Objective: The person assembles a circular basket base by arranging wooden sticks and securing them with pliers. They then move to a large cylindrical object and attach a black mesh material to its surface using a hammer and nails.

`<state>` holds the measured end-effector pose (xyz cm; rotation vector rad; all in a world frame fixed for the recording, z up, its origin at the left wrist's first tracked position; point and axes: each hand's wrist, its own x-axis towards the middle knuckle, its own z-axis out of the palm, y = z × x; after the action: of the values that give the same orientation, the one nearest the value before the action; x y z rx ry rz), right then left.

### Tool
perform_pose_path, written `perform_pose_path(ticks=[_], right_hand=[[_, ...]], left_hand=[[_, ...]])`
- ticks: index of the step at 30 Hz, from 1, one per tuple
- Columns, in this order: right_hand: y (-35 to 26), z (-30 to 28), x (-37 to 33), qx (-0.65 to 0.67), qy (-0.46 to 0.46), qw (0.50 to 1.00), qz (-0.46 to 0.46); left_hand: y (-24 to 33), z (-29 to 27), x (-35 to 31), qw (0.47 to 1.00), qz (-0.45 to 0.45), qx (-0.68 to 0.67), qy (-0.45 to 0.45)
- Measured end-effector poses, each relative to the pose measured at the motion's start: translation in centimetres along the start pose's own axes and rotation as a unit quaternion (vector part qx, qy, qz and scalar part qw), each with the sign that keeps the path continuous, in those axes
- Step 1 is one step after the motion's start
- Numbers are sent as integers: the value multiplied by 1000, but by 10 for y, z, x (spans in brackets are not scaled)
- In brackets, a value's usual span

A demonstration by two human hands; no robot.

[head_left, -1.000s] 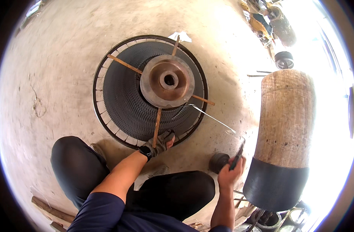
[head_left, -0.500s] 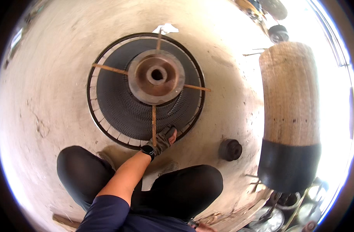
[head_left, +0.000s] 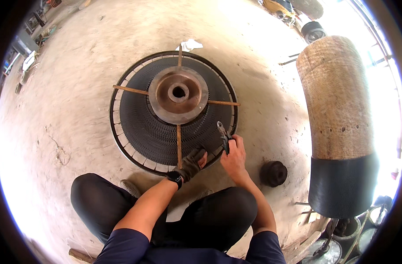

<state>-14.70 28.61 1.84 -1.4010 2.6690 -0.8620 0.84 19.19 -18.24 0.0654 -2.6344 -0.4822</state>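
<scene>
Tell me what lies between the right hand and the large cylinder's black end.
In the head view, a dark round part lies on the floor between the right hand and that black end.

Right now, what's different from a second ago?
The right hand, gripping the pliers, has moved leftward and forward to the lower right edge of the dark ring; the pale strip no longer shows. The gloved left hand stays at the ring's near edge.

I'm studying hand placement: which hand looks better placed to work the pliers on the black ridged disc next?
Probably the right hand: it holds the pliers, their head toward the black ridged disc. The gloved left hand, at the disc's near edge, shows no tool.
</scene>
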Motion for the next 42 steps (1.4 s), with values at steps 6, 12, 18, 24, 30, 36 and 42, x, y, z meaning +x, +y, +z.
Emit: perform_pose_path(ticks=[6, 12, 18, 24, 30, 36, 42], right_hand=[[22, 20, 12, -42, -43, 998, -30], [21, 42, 18, -34, -51, 995, -83], [22, 52, 21, -94, -58, 987, -114], [-2, 45, 30, -234, -60, 959, -152], [-18, 35, 34, -358, -67, 915, -171], [-32, 27, 40, -414, -99, 890, -165], [8, 19, 39, -117, -89, 981, -129]], left_hand=[[12, -35, 24, 996, 63, 59, -31], [8, -34, 13, 997, 28, 35, -61], [23, -42, 17, 972, -157, -119, -130], [14, -35, 9, 992, -64, -49, -93], [20, -52, 27, 995, -73, -55, -48], [16, -48, 25, 997, -38, -44, -56], [16, -57, 33, 993, 57, 57, -85]])
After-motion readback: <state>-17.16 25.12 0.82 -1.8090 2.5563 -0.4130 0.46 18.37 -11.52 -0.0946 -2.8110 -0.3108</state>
